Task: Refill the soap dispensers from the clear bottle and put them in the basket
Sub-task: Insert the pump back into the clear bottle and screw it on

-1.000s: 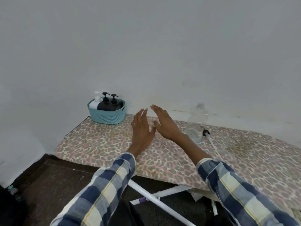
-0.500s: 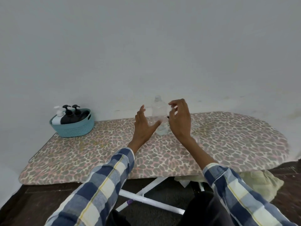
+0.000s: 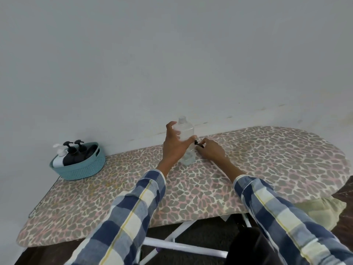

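A clear bottle (image 3: 188, 134) with an uncapped threaded neck stands upright on the ironing board (image 3: 267, 159) near the wall. My left hand (image 3: 174, 148) wraps around its left side. My right hand (image 3: 211, 153) rests on the board just right of the bottle, fingers pinched on a small black pump head (image 3: 197, 144). A teal basket (image 3: 80, 167) sits at the board's far left end. Inside it lean a white soap dispenser (image 3: 59, 156) and two black soap dispensers (image 3: 73, 154).
The board's cover has a leopard pattern and it stands close against a plain grey wall. White metal legs (image 3: 177, 243) cross below it over a dark floor. A pale cloth (image 3: 321, 211) hangs under the right end.
My view swung right, so the basket shifted left. My left hand closed on the bottle. My right hand dropped from the bottle's top to the board and took the black pump head.
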Demonstrator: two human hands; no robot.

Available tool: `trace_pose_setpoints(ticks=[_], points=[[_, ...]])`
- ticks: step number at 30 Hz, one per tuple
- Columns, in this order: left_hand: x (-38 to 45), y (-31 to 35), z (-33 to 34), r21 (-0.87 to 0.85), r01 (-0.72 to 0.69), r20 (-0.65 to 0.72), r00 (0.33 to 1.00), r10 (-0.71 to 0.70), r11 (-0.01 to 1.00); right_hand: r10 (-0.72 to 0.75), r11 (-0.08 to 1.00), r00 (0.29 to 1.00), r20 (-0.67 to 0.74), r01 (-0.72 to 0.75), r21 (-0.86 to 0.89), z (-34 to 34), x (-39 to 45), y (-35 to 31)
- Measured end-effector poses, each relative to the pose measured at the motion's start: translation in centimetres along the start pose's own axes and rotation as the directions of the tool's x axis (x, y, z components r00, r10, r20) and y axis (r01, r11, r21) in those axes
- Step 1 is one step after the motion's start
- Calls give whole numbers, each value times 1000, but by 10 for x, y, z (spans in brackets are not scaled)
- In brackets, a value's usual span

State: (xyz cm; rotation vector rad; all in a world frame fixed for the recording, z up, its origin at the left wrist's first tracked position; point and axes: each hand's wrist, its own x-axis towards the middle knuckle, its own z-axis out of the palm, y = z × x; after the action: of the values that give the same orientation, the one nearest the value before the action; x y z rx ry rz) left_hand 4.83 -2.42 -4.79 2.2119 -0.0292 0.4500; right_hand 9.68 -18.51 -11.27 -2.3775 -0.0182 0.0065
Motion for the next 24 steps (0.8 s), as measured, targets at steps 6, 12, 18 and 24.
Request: trace_pose_setpoints(ticks=[6,12,18,24], points=[[4,3,-3,124,8,13,1000,-10,992,38,998,997,-74,-41,-42,5,5,3],[1,2,-8,137,16,9,1000,-18,990,84,800,995,-52,-36,600,-20,4,32],[-1,8,-9,187,-2,35,999,-4,982,294,43,951,97,-114,992,-73,-2,43],[-3,10,-30,326,-114,55,993,102,938,191,-157,981,32,-1,988,-102,-6,38]])
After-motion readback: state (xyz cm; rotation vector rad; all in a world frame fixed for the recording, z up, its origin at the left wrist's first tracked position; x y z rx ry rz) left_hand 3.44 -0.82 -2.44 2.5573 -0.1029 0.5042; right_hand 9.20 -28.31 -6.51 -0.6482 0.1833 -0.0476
